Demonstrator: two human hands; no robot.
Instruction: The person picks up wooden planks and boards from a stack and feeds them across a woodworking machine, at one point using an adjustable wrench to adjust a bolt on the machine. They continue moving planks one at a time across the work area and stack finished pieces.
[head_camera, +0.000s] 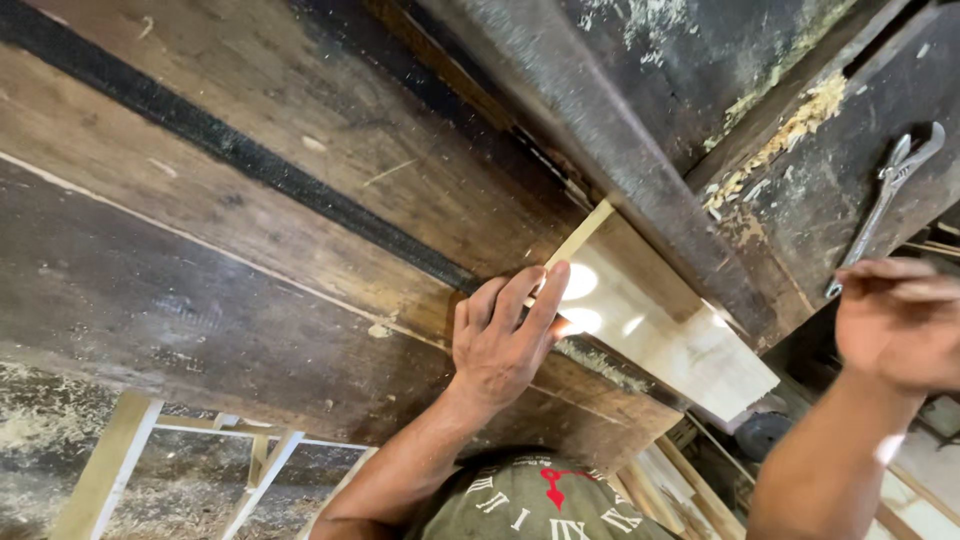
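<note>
**Desk:** Workshop, seen from above. Where is the pale board (660, 330), and which of your hands has it?

**Caption writer:** Your left hand (505, 340) lies flat on the near end of the pale board, fingers (548, 295) stretched out and pressing down, not curled round anything. The board rests on the dark, worn machine table (250, 250). Its long axis runs from your fingertips away to the right and downward in the frame, alongside the heavy dark fence (620, 170). Its far end juts past the table edge.

**Desk:** And the right hand (900, 320)?

**Caption writer:** It is raised and well apart from the board, off to the right, near a metal wrench (885, 205) lying on the sawdust-strewn surface. It is blurred; the fingers look loosely bent with nothing in them, but you cannot tell for sure. Your left is plainly the nearer hand.

**Desk:** Anything hidden?

**Caption writer:** Glare washes out two spots on the board beside your fingers. The fence hides the board's upper edge, and whether the two touch is unclear. Pale wooden frames (110, 470) show below the table at lower left.
</note>
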